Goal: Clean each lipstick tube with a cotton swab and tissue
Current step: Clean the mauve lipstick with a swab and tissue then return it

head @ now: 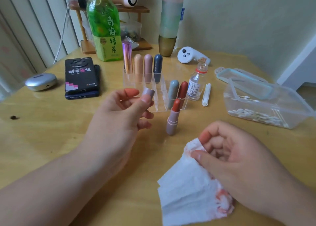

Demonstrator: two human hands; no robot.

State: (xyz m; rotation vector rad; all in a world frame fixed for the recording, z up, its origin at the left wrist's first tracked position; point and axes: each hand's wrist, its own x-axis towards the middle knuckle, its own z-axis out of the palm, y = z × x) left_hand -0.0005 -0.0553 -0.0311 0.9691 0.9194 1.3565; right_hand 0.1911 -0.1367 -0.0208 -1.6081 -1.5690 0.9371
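An uncapped mauve lipstick with a red-orange bullet stands upright on the wooden table, just in front of a clear acrylic organizer. My left hand holds its mauve cap between thumb and fingers, up and to the left of the lipstick. My right hand pinches a white tissue smeared with red stains, lying at the table's front. Several capped lipsticks stand in the organizer.
A small clear bottle without a cap and a paper swab packet sit right of the organizer. A plastic box of cotton swabs is far right. Two stacked phones, a green tea bottle, a white controller and an earbud case stand behind.
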